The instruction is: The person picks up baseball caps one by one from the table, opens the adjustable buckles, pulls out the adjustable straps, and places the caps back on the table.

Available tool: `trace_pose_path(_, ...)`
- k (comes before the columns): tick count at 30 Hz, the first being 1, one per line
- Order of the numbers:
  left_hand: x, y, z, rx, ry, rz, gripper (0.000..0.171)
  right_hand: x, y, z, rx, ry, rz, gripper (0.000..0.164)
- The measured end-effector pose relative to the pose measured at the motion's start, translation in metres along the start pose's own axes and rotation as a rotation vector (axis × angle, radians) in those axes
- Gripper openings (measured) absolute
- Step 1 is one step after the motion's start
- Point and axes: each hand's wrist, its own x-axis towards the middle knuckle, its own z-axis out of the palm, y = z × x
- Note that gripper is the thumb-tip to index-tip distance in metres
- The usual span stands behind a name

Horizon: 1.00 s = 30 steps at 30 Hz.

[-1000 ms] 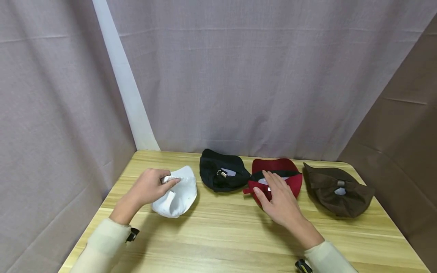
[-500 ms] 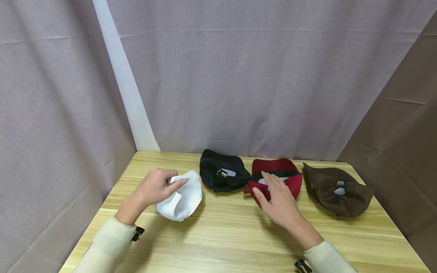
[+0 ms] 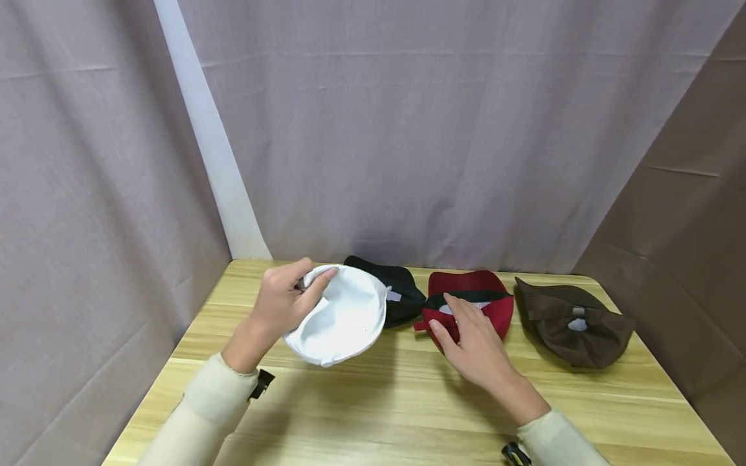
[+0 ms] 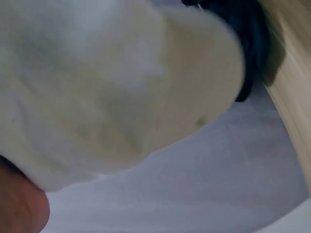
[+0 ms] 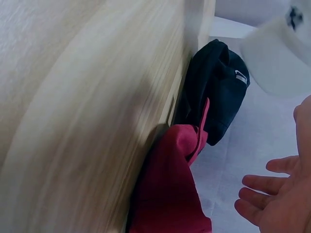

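One grey cloth [image 3: 443, 129] hangs behind one wooden table [image 3: 454, 414]. Two pale sleeves [image 3: 227, 391] come in at seven and five o'clock. Four caps: around the table's middle, one brown cap [image 3: 577, 340] lies near three o'clock, one red cap [image 3: 466, 281] at two, one black cap [image 3: 402, 281] at twelve, and one white cap [image 3: 352, 314] is up off the wood at ten. Two hands: the left hand [image 3: 283, 301] pinches the white cap's edge; the right hand [image 3: 474, 346], fingers fairly straight, hovers over the red cap, apart from it. Two small black gadgets [image 3: 261, 384] sit by the cuffs. The white cap hides the black cap's nine o'clock side; the right hand covers part of the red cap. The left wrist view is blurred, the left hand cut off at seven o'clock.
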Motion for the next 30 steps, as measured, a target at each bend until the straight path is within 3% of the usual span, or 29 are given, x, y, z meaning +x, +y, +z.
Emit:
trace_pose_path(3, 0.007, -0.002, 0.014, 0.017, 0.107, 0.066, 0.042, 0.000, -0.001, 0.000, 0.001, 0.007, -0.001, 0.068)
trace_pose_path(6, 0.009, -0.008, 0.031, 0.038, 0.133, 0.104, 0.042, 0.000, -0.001, 0.001, 0.004, 0.011, 0.003, 0.068)
trace_pose_path(14, -0.008, -0.021, 0.077, 0.130, -0.009, 0.144, 0.045, 0.001, -0.001, 0.003, 0.002, 0.016, 0.003, 0.068)
trace_pose_path(20, -0.028, -0.017, 0.097, 0.102, -0.130, 0.153, 0.041, 0.002, -0.004, 0.005, 0.006, 0.014, 0.001, 0.067)
trace_pose_path(25, -0.039, -0.007, 0.105, 0.044, -0.288, 0.055, 0.039, 0.001, -0.007, 0.004, 0.019, 0.011, -0.018, 0.067)
trace_pose_path(27, -0.042, -0.002, 0.107, 0.011, -0.370, -0.039, 0.037, 0.000, -0.009, 0.003, 0.031, 0.018, -0.037, 0.065)
trace_pose_path(30, -0.043, 0.004, 0.109, -0.068, -0.499, -0.230, 0.028, -0.001, -0.014, 0.000, 0.063, 0.039, -0.099, 0.061)
